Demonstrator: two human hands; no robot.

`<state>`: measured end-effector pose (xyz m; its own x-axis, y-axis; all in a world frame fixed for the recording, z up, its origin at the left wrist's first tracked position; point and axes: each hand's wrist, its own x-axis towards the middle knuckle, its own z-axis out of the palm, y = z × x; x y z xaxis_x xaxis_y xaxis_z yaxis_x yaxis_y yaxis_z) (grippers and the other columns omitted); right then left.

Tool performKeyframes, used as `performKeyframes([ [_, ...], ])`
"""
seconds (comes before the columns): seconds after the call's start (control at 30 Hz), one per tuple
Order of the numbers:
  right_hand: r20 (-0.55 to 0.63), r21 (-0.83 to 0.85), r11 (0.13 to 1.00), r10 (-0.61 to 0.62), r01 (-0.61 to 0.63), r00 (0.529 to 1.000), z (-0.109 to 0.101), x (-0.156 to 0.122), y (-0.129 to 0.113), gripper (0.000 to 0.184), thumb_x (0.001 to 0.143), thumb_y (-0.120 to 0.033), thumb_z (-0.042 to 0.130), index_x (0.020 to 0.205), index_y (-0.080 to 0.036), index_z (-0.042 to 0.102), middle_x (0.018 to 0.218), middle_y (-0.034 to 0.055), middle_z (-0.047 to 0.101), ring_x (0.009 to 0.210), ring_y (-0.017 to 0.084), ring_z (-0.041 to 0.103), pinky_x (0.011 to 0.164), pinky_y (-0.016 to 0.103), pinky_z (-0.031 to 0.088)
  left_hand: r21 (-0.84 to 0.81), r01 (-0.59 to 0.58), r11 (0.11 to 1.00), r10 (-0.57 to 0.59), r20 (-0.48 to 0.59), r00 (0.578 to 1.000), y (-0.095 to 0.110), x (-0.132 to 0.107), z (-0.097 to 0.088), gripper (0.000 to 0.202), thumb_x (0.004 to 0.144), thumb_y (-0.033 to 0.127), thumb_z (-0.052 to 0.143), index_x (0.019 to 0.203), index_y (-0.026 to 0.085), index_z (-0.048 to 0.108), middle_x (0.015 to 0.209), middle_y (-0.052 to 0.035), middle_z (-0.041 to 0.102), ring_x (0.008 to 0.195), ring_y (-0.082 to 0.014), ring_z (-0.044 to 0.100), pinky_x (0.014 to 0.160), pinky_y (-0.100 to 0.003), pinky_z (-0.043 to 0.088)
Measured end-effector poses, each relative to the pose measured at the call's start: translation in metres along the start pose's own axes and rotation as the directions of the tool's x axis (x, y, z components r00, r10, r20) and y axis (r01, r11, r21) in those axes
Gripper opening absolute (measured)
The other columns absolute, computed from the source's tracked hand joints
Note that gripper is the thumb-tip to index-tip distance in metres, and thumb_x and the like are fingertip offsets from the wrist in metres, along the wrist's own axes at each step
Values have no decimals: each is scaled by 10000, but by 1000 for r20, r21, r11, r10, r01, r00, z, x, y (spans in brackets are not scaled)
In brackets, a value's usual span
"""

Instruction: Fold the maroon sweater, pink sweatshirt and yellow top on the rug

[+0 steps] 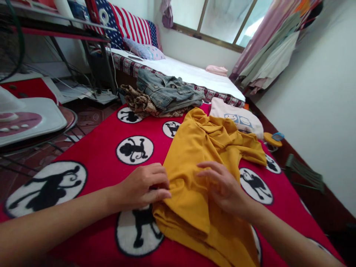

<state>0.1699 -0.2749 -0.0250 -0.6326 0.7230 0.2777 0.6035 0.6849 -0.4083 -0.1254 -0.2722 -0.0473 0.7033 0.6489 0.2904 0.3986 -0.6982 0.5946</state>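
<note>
A mustard-yellow T-shirt (191, 155) lies partly folded on a red cloth (97, 148) patterned with black monkeys in white circles. One sleeve points right, the upper part is bunched, and the near hem shows several layers. At the shirt's left edge, my left hand (147, 185) has its fingers curled round the fabric, with the thumb just below them. My right hand (222, 185) rests over the middle of the shirt, fingers loosely bent and apart; its thumb is hidden. Beyond the yellow shirt lies a pale pink T-shirt (236, 115) with a blue print.
Folded denim (169, 89) and a brown patterned garment (139, 102) form a pile at the far edge. Behind stands a bed (191, 70) with pillows. A white-and-pink appliance (30, 118) sits on a stand at left. A green folding stool (303, 172) is at right, below hanging clothes (278, 55).
</note>
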Motion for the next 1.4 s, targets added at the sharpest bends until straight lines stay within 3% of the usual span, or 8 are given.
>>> performKeyframes([
  [0.17, 122, 12, 999, -46, 45, 991, 14, -40, -27, 530, 785, -15, 492, 1232, -287, 573, 1336, 82, 536, 1184, 238, 518, 961, 418, 460, -7, 156, 988, -156, -23, 987, 19, -26, 12, 164, 802, 294, 686, 904, 192, 605, 849, -20, 610, 757, -140, 560, 669, -229, 405],
  [0.4, -150, 205, 974, -64, 95, 987, 0, -38, -33, 282, 940, -149, 412, 1093, -271, 614, 1077, 79, 676, 1002, 209, 624, 861, 373, 497, 5, 231, 973, -230, -20, 973, 62, -14, -4, 163, 643, 73, 484, 727, 212, 500, 571, 62, 499, 477, -86, 421, 494, -203, 273],
  [0.77, 48, 332, 942, 38, -51, 998, 19, -53, -52, 341, 781, -55, 504, 1012, -248, 664, 980, 49, 714, 869, 176, 659, 742, 290, 528, 247, 50, 968, -153, 418, 896, 59, 16, -7, 295, 647, 377, 759, 463, 235, 578, 408, 17, 483, 398, -150, 429, 461, -277, 241],
  [0.87, -56, 423, 877, 277, -228, 959, 4, -41, -27, 335, 767, -70, 496, 1013, -230, 658, 865, 29, 711, 745, 152, 677, 688, 266, 536, 256, 21, 967, -119, 375, 920, 62, 62, -5, 280, 754, 484, 713, 631, 235, 680, 583, -9, 618, 549, -176, 570, 514, -272, 330],
  [0.97, -266, 494, 767, 581, -409, 769, -14, -20, 22, 320, 773, -181, 546, 1088, -200, 594, 865, 29, 689, 652, 159, 685, 583, 265, 535, 274, 107, 956, -136, 91, 987, 58, 99, 22, 252, 883, 418, 597, 1038, 237, 680, 980, -55, 670, 870, -212, 643, 699, -282, 446],
  [1.07, -285, 613, 613, 760, -499, 584, -24, 4, 73, 621, 717, -253, 624, 1302, -182, 430, 780, -8, 653, 564, 180, 674, 462, 256, 513, 224, 55, 973, -66, 43, 997, 43, 109, 55, 303, 887, 408, 590, 1141, 243, 607, 1106, -55, 607, 960, -205, 615, 779, -281, 467],
  [1.23, -218, 400, 629, 772, -667, 598, -24, 35, 124, 621, 657, -129, 632, 1266, -172, 521, 557, -57, 607, 397, 147, 565, 399, 228, 452, 188, -20, 982, -1, 113, 994, 25, 95, 74, 193, 903, 375, 550, 827, 207, 606, 929, -27, 601, 823, -172, 598, 726, -271, 480],
  [1.4, -285, 345, 611, 791, -713, 541, -55, 54, 159, 160, 732, -193, 573, 851, -175, 678, 620, 34, 667, 527, 198, 645, 519, 294, 530, 172, 111, 979, -98, -82, 992, 24, 93, 77, 330, 885, 297, 550, 1202, 206, 561, 1295, -104, 539, 1095, -233, 581, 952, -375, 483],
])
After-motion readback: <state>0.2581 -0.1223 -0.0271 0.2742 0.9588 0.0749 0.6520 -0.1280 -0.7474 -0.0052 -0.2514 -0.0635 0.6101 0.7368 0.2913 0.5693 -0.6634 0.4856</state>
